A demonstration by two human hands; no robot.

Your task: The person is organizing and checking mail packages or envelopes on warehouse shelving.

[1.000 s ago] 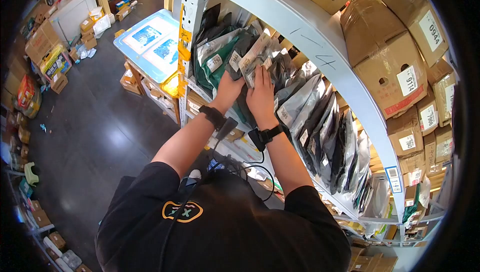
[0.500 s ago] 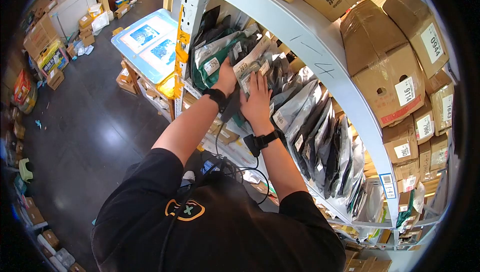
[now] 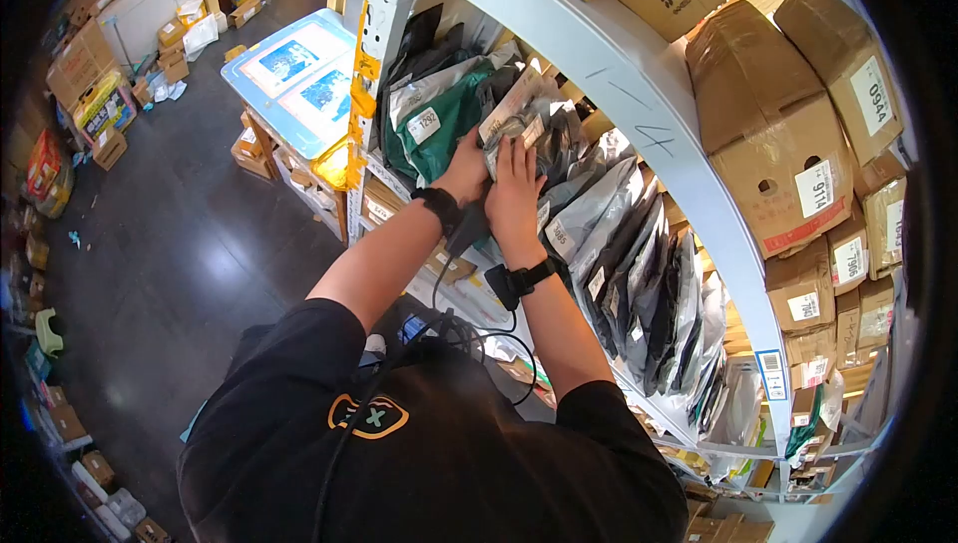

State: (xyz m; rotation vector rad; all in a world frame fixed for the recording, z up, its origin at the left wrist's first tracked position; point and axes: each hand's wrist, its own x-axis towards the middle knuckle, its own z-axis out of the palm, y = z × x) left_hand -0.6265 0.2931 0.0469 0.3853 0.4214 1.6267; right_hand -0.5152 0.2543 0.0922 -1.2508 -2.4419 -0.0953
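Observation:
My left hand (image 3: 465, 176) is at the near edge of a grey plastic parcel bag (image 3: 514, 124) with a white label, its fingers closed on that edge and partly hidden. Beside it, my right hand (image 3: 513, 194) lies with fingers stretched out flat over the front of the same bag. Just left of my hands stands a green parcel bag (image 3: 439, 136) with a white label reading 1292. Right of them, more grey and black bags (image 3: 599, 234) stand packed upright along the shelf.
A white metal shelf beam (image 3: 609, 74) arches over the bags. Labelled cardboard boxes (image 3: 768, 124) are stacked on the right. At left, a table with a light blue top (image 3: 299, 79) adjoins the shelf post. Cables (image 3: 469, 328) hang below my wrists.
My left hand has drawn down and back from between the bags, closer to my right hand. More of the green bag and its label now shows. My right hand has barely moved.

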